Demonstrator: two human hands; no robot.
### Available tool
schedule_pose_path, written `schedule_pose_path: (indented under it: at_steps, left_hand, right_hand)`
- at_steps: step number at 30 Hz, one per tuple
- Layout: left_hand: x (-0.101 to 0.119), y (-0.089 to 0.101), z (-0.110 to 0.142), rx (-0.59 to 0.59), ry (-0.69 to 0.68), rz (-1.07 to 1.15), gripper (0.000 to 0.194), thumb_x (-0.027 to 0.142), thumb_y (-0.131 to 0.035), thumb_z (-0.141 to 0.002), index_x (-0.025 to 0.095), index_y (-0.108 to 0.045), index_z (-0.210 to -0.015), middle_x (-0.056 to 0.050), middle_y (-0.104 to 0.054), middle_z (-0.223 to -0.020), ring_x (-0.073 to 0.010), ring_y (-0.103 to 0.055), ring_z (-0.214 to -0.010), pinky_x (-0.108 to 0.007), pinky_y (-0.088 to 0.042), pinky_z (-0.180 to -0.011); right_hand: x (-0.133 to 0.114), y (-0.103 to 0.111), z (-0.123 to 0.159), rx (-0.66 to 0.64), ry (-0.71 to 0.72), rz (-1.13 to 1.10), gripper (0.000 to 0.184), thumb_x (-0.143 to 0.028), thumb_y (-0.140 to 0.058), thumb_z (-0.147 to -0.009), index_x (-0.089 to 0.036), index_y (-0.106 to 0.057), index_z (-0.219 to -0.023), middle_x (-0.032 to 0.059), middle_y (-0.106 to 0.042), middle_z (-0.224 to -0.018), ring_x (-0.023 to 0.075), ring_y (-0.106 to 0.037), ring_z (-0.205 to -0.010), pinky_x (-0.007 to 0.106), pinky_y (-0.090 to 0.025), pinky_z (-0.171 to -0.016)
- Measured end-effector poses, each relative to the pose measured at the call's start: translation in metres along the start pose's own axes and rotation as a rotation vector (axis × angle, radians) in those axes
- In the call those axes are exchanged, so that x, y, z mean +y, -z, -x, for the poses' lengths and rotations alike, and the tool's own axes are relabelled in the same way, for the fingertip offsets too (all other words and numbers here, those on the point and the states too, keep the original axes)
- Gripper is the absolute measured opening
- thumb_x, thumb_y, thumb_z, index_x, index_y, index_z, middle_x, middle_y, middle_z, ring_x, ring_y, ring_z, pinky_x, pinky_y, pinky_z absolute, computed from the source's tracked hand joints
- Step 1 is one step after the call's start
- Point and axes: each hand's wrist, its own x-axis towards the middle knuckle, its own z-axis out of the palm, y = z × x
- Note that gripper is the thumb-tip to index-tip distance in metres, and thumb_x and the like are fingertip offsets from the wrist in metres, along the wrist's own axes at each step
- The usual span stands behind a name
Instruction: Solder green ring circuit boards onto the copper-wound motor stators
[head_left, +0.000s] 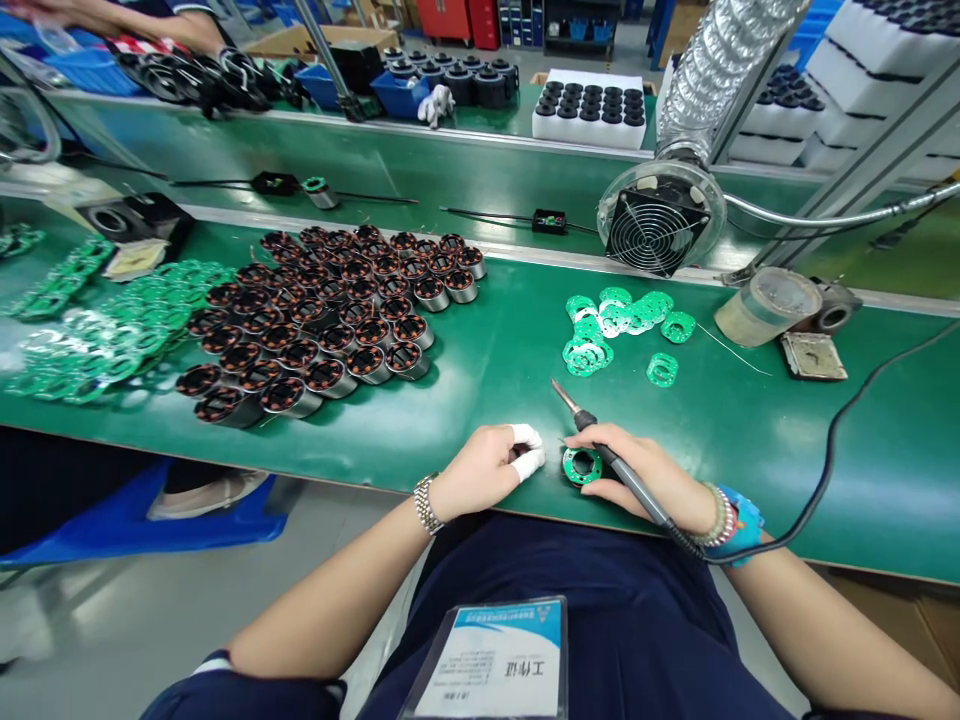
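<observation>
Head view. Reader: How is the right hand (671, 482) occupied?
Author: The soldering iron (628, 474) is grasped, tip pointed away from the body; the ring-shaped green board (571, 470) is framed between thumb and fingers, near the edge of the green bench (480, 385).
Reader: And the left hand (478, 472)?
Author: Its white-covered fingertips are curled near the board; whether anything is pinched cannot be told.
</observation>
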Motion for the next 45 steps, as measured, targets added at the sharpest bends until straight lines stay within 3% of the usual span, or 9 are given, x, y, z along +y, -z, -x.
schedule_pose_path:
  at_steps: [4,8,13,18,21,25,33,39,45]
  left_hand:
    - [-0.006,0.003,0.000,-0.067,-0.099,0.028,0.044,0.028,-0.066,-0.074,0.017,-0.054,-0.114,-0.006,-0.067,-0.101,-0.0164,-0.062,-0.085,-0.029,-0.049,-0.077]
    - [-0.009,-0.002,-0.002,0.010,-0.163,-0.081,0.015,0.023,-0.057,-0.081,0.017,-0.067,-0.089,-0.006,-0.070,-0.090,-0.0179,-0.064,-0.084,-0.031,-0.049,-0.077]
    - [0.000,-0.013,-0.011,0.111,-0.166,0.202,0.011,0.023,-0.062,-0.077,0.016,-0.070,-0.080,-0.006,-0.070,-0.082,-0.0156,-0.064,-0.078,-0.027,-0.049,-0.074]
    - [0.010,-0.024,-0.018,0.030,0.054,0.588,0.009,0.022,-0.067,-0.068,0.013,-0.064,-0.069,-0.001,-0.061,-0.069,-0.0106,-0.055,-0.063,-0.023,-0.044,-0.061]
    - [0.012,-0.027,-0.020,-0.002,0.136,0.702,0.013,0.020,-0.068,-0.065,0.013,-0.058,-0.066,0.002,-0.056,-0.064,-0.0082,-0.050,-0.058,-0.021,-0.040,-0.058]
    - [0.013,-0.025,-0.020,-0.025,0.138,0.738,0.013,0.019,-0.068,-0.063,0.013,-0.056,-0.065,0.002,-0.056,-0.065,-0.0089,-0.050,-0.062,-0.023,-0.039,-0.062]
    - [0.008,-0.024,-0.014,-0.028,0.135,0.850,0.021,0.026,-0.071,-0.065,0.013,-0.056,-0.068,0.002,-0.056,-0.066,-0.0093,-0.052,-0.063,-0.025,-0.042,-0.065]
    - [0.002,-0.022,-0.013,-0.056,0.119,0.817,0.018,0.023,-0.070,-0.065,0.013,-0.055,-0.066,0.001,-0.056,-0.068,-0.0096,-0.053,-0.065,-0.024,-0.043,-0.067]
    - [0.003,-0.026,-0.014,0.024,0.140,0.787,0.015,0.024,-0.070,-0.066,0.013,-0.061,-0.070,-0.001,-0.062,-0.069,-0.0115,-0.057,-0.066,-0.027,-0.047,-0.069]
  right_hand:
    - [0.000,-0.001,0.002,0.038,0.012,0.006,0.045,-0.023,-0.065,-0.079,-0.021,-0.045,-0.120,0.0076,-0.059,-0.108,0.0181,-0.060,-0.094,0.031,-0.050,-0.084]
    - [-0.001,0.000,0.004,0.061,-0.005,0.029,0.043,-0.023,-0.065,-0.079,-0.020,-0.045,-0.118,0.0076,-0.060,-0.107,0.0181,-0.061,-0.092,0.030,-0.051,-0.083]
    - [-0.001,0.001,0.003,0.060,-0.021,0.052,0.042,-0.024,-0.062,-0.081,-0.019,-0.044,-0.118,0.0090,-0.059,-0.111,0.0186,-0.061,-0.095,0.030,-0.051,-0.083]
    - [-0.003,0.002,0.004,0.052,-0.030,0.041,0.045,-0.027,-0.064,-0.080,-0.021,-0.043,-0.120,0.0077,-0.058,-0.111,0.0181,-0.060,-0.094,0.030,-0.051,-0.082]
    - [-0.009,0.002,0.003,0.150,0.004,0.040,0.038,-0.025,-0.063,-0.081,-0.021,-0.047,-0.115,0.0075,-0.059,-0.105,0.0187,-0.059,-0.094,0.031,-0.050,-0.082]
    - [-0.013,-0.003,-0.002,0.312,0.080,0.030,0.022,-0.015,-0.050,-0.086,-0.021,-0.050,-0.106,0.0046,-0.059,-0.087,0.0170,-0.056,-0.084,0.031,-0.049,-0.076]
    - [-0.010,-0.021,-0.006,0.309,0.080,0.032,0.022,-0.011,-0.046,-0.085,-0.020,-0.052,-0.104,0.0041,-0.056,-0.083,0.0164,-0.053,-0.079,0.030,-0.048,-0.071]
    - [-0.011,-0.012,0.008,0.255,0.011,0.102,0.037,-0.022,-0.059,-0.082,-0.020,-0.047,-0.117,0.0096,-0.058,-0.108,0.0220,-0.056,-0.102,0.036,-0.049,-0.087]
    - [0.001,-0.011,0.017,0.242,-0.109,0.083,0.034,-0.029,-0.061,-0.083,-0.023,-0.048,-0.115,0.0070,-0.062,-0.108,0.0192,-0.061,-0.098,0.031,-0.051,-0.083]
